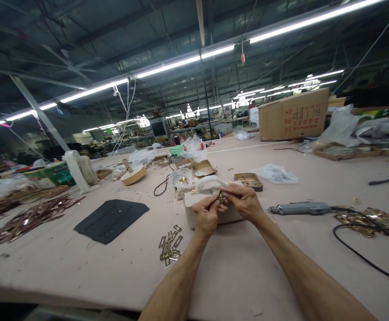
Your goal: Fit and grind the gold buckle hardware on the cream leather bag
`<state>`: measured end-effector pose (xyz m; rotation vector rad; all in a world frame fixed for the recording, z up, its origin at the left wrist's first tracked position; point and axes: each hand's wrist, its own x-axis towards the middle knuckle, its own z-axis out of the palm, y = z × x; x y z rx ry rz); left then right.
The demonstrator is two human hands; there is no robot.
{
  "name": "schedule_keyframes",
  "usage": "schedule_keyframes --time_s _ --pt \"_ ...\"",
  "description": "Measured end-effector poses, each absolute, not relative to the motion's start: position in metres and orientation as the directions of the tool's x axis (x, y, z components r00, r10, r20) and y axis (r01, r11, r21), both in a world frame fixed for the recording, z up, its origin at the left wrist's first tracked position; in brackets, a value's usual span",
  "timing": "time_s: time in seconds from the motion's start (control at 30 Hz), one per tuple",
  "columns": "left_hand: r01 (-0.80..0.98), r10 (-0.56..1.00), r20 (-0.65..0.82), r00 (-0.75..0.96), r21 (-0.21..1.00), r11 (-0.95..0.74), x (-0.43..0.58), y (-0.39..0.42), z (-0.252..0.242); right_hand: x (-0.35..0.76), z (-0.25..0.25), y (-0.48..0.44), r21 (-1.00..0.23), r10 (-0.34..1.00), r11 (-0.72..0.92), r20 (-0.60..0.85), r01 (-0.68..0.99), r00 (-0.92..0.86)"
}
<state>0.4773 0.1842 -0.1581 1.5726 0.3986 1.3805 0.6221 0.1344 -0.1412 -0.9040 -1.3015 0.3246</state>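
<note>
From the head camera I see my two hands meeting over a cream-coloured box that sits on the pinkish worktable; I take that box as my landmark. My left hand is curled into a loose fist in front of the box, thumb and fingertips pinching a small brass clasp from its left side. My right hand comes in from the right of the box, its fingers bent and pressed on the same clasp, so both hands grip it together just above the box's top edge. The clasp is too small for me to tell its exact shape.

In front of the box and to its left lies a loose cluster of flat brass plates on the table, apart from my hands. Further left of the box is a dark fabric panel, lying flat. To the right of the box, a grey power tool lies on its side with a black cable looping away. Behind the box I see a small cardboard tray with gold pieces, a clear plastic bag with more, and white wrapping touching the box's back edge. Far behind the box and to its right stands a large cardboard carton.
</note>
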Motion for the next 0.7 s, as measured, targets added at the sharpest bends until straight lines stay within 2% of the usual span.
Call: schedule_keyframes --time_s 0.3,0.53,0.7 --pt "-0.288 0.790 0.535 0.298 0.840 -0.460 0.478 0.182 -0.157 0.619 -0.141 0.133 -0.718 0.659 0.619 0.695 0.318 0.288" --pt "-0.220 0.785 0.590 0.190 0.805 -0.552 0.484 0.176 -0.160 0.607 -0.147 0.138 -0.717 0.562 0.536 0.697 0.445 0.446" --pt "-0.301 0.810 0.531 0.250 0.838 -0.456 0.485 0.174 -0.160 0.610 -0.145 0.137 -0.765 0.618 0.547 0.644 0.342 0.452"
